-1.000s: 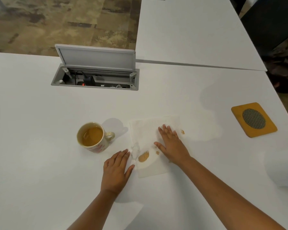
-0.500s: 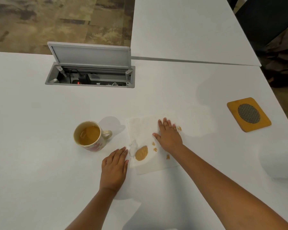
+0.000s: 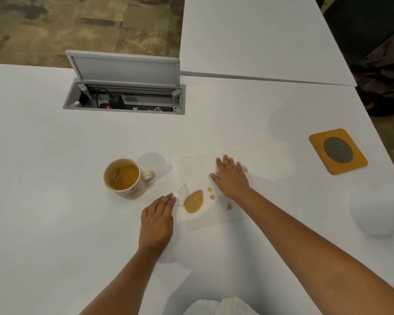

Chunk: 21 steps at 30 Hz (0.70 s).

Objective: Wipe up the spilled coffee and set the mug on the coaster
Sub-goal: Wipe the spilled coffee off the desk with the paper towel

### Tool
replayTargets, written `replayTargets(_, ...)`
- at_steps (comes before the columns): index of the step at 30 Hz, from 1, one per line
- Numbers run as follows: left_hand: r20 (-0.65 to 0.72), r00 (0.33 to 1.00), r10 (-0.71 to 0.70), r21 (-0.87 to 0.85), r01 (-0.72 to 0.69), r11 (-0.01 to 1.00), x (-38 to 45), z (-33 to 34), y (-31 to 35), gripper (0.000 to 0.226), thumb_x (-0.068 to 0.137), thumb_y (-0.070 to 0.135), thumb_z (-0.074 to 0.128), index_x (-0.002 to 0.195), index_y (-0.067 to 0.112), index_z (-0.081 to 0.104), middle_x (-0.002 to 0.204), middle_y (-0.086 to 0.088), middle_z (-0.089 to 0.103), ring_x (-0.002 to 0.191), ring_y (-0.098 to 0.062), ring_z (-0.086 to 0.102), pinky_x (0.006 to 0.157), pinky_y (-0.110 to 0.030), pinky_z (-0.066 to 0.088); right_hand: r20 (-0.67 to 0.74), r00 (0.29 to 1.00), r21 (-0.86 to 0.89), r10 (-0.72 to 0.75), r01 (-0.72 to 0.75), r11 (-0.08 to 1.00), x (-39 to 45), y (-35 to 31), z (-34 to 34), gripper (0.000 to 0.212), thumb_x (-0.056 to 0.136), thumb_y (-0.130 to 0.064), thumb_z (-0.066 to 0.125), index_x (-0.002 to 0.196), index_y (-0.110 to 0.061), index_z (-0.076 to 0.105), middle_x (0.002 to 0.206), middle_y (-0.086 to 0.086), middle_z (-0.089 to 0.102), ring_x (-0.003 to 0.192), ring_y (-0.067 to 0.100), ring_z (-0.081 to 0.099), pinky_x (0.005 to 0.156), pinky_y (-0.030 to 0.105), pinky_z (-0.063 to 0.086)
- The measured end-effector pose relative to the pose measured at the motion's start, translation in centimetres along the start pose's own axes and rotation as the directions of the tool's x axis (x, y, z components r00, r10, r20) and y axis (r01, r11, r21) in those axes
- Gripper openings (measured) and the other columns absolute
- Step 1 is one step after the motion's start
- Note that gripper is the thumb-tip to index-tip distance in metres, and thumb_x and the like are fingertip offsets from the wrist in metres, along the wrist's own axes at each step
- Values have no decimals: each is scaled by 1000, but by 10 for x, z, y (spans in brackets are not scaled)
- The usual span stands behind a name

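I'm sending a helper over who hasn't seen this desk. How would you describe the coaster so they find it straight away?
Start at the white table and go to its right edge, well right of the paper towel and the mug. The coaster lies flat there, alone. It is a mustard-yellow square with rounded corners and a dark mesh oval in its middle, the only yellow thing there.

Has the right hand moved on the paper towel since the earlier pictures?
No. The right hand stays flat on the paper towel's far right part, equally far from the big coffee stain.
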<state>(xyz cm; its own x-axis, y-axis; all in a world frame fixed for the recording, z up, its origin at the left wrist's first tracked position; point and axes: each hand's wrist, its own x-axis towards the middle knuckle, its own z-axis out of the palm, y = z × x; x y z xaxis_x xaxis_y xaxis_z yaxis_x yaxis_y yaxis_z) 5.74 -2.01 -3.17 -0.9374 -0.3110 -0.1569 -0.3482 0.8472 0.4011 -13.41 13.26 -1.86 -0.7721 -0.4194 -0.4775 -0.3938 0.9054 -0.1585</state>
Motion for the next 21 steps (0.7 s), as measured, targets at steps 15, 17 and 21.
replayTargets(15, -67, 991, -114, -90, 108, 990, 1, 13, -6, 40, 94, 14, 39, 134, 11, 42, 139, -8, 47, 129, -27, 41, 107, -33, 20, 77, 961, -30, -265, 268, 963, 4, -64, -3, 53, 101, -30, 25, 148, -13, 7, 158, 11, 4, 146, 25, 5, 118, 40, 3)
replayTargets(17, -70, 992, -110, -87, 103, 991, 1, 14, -6, 40, 93, 13, 40, 133, 11, 43, 138, -8, 48, 128, -27, 43, 106, -33, 20, 82, 967, 8, -241, 241, 970, 5, -65, -3, 52, 101, -29, 22, 148, -11, 6, 158, 11, 7, 145, 24, 8, 118, 39, 5)
replayTargets(21, -92, 990, -108, -108, 98, 989, 1, 14, -6, 40, 93, 13, 36, 131, 11, 45, 136, -9, 50, 126, -29, 45, 104, -33, 22, 74, 978, 65, -195, 190, 980, 6, -65, -10, 49, 102, -25, 21, 147, -11, 10, 155, 14, 21, 143, 28, 20, 118, 39, 9)
